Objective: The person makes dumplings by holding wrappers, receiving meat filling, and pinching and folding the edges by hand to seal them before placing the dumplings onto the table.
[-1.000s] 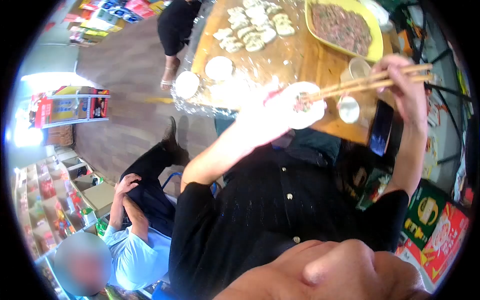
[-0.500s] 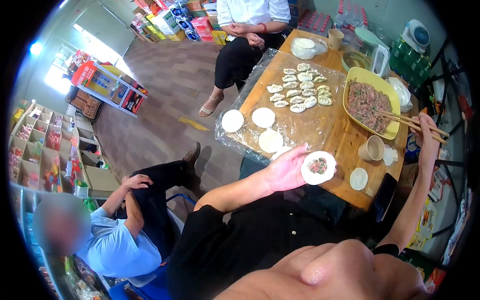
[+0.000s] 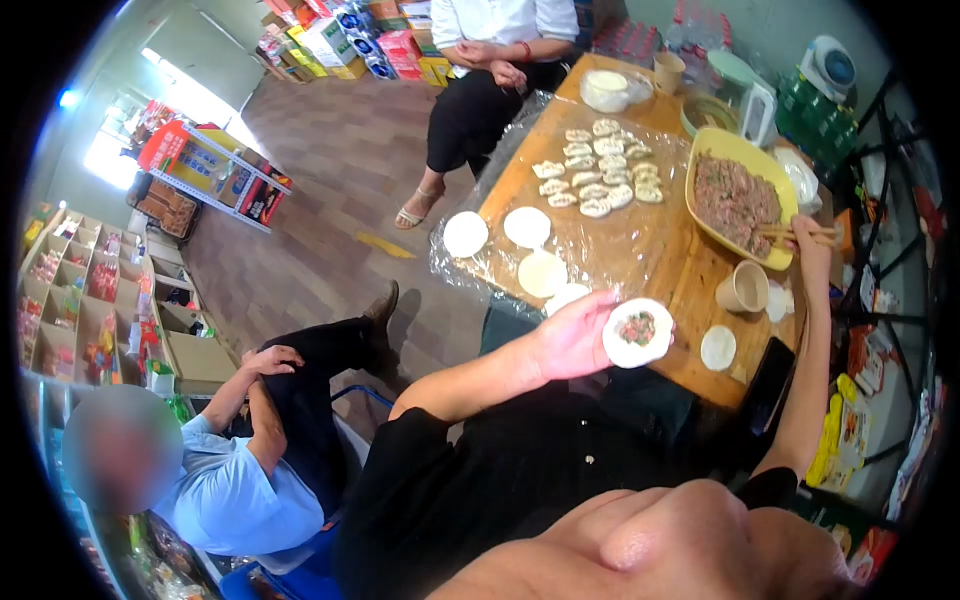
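A round white wrapper (image 3: 652, 350) with a small heap of meat filling (image 3: 636, 328) on it rests in my left hand (image 3: 580, 338), beside the table's near edge. My right hand (image 3: 808, 243) is closed round wooden chopsticks (image 3: 775, 231), whose tips reach into the meat mixture (image 3: 735, 200) at the near right side of the yellow bowl (image 3: 700, 147). Several folded dumplings (image 3: 608, 165) lie on the plastic-covered table (image 3: 640, 260). Flat wrappers (image 3: 527, 227) lie along its left edge, and another wrapper (image 3: 718, 348) is near the front edge.
A paper cup (image 3: 746, 290) stands right of the middle, with a dark phone (image 3: 768, 375) by the table edge. A clear-lidded jug (image 3: 735, 90) is at the back. One person (image 3: 500, 70) sits behind the table; another (image 3: 250, 480) sits at the left.
From a second ago, the chopsticks have left the wrapper for the bowl. Over the last half second, my right hand has moved left and down, nearer the bowl's rim. The view has also shifted.
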The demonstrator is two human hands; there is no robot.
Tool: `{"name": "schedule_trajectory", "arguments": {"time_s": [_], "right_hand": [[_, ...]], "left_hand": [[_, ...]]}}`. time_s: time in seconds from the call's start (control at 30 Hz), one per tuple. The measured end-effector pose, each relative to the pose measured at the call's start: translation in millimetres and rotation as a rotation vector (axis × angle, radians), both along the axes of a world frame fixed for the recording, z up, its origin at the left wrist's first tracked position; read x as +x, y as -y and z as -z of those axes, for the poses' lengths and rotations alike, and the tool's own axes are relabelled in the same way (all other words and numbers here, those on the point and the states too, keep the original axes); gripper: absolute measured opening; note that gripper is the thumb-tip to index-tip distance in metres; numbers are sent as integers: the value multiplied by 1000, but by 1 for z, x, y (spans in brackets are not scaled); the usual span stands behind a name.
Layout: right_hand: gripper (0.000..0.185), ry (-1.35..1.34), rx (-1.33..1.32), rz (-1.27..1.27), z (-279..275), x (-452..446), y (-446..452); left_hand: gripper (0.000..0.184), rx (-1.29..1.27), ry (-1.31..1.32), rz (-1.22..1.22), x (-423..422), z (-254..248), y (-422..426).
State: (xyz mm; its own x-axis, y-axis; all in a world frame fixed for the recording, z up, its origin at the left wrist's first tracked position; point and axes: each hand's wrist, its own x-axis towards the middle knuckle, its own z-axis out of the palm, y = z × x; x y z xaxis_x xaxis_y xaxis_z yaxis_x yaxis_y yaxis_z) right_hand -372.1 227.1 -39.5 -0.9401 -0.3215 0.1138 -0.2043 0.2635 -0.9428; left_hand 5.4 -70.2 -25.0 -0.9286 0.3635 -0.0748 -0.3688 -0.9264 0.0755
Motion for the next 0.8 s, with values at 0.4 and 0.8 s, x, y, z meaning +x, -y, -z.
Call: {"name": "schedule_trajectory", "arguments": {"time_s": [0.4, 0.8], "right_hand": [[50, -2, -219, -203, -46, 271, 37], [74, 1333, -941, -177, 10, 348, 100]], "left_hand": [[70, -293, -110, -1, 14, -26, -18], [67, -758, -289, 63, 20, 27, -42]]}}
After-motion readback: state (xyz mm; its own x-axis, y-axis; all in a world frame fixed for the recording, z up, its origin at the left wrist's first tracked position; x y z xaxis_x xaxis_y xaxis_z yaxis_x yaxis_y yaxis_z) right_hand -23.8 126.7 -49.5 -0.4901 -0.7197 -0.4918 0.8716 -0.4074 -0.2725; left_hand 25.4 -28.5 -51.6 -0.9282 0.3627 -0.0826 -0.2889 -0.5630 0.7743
